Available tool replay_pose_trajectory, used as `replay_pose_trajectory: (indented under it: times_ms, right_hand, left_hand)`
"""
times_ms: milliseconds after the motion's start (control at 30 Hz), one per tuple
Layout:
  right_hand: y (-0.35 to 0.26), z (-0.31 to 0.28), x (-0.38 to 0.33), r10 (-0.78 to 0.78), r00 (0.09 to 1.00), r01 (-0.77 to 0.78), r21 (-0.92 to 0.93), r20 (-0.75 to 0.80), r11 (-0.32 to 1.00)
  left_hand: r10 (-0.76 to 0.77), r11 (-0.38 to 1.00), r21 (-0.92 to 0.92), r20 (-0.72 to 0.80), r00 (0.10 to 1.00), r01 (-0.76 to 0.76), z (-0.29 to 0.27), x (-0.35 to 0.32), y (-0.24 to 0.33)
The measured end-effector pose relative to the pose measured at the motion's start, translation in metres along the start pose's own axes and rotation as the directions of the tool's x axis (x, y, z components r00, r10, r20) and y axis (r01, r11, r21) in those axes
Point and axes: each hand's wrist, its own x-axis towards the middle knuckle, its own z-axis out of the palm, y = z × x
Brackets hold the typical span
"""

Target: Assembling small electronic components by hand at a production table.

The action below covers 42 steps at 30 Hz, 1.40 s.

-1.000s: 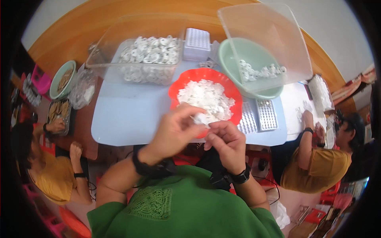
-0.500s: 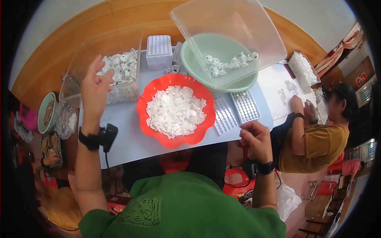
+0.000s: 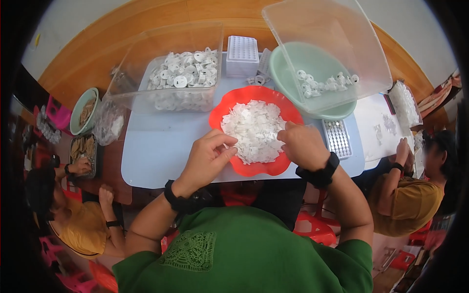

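A red bowl with a wavy rim, heaped with small flat white plastic pieces, sits on the pale blue board. At its near left rim is my left hand, thumb and fingers bent together by the pieces. My right hand comes over the bowl's right side with its fingers closed. Anything pinched in either hand is too small or hidden to make out. Just beyond the right hand lies a white tray of round holes filled with small shiny discs.
Behind, a clear bin holds round white parts, beside stacked white trays. A clear tub with white parts leans over a green basin. One person works at the right, another at the left.
My left hand has come down from beside the clear bin to the red bowl. My right hand has moved left from near the trays onto the bowl. The view has shifted left.
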Motion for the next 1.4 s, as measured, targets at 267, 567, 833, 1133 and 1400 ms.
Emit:
replay_pose_trajectory:
  times_ms: [267,567,833,1133,1400]
  right_hand:
    - [0.005,-0.004,0.008,0.010,0.991,-0.007,-0.021,0.131,1.000]
    - [0.114,-0.099,0.071,0.197,0.980,-0.196,-0.131,-0.004,0.972]
    - [0.175,-0.051,0.140,0.202,0.904,-0.091,-0.293,0.377,0.952]
    - [0.157,-0.024,0.160,0.288,0.885,-0.057,-0.528,0.366,0.847]
    - [0.131,-0.102,0.131,0.315,0.935,-0.336,0.126,0.161,0.933]
  left_hand:
    - [-0.022,1.000,-0.019,-0.028,0.999,0.022,-0.006,-0.006,-0.005]
    - [-0.054,0.961,-0.275,-0.220,0.974,-0.009,-0.004,-0.010,-0.030]
    - [-0.039,0.935,-0.352,-0.247,0.968,-0.052,-0.002,-0.011,-0.041]
    - [-0.023,0.940,-0.332,-0.293,0.956,-0.079,0.003,-0.011,-0.042]
    - [-0.029,0.935,-0.351,-0.237,0.971,-0.058,-0.003,-0.012,-0.039]
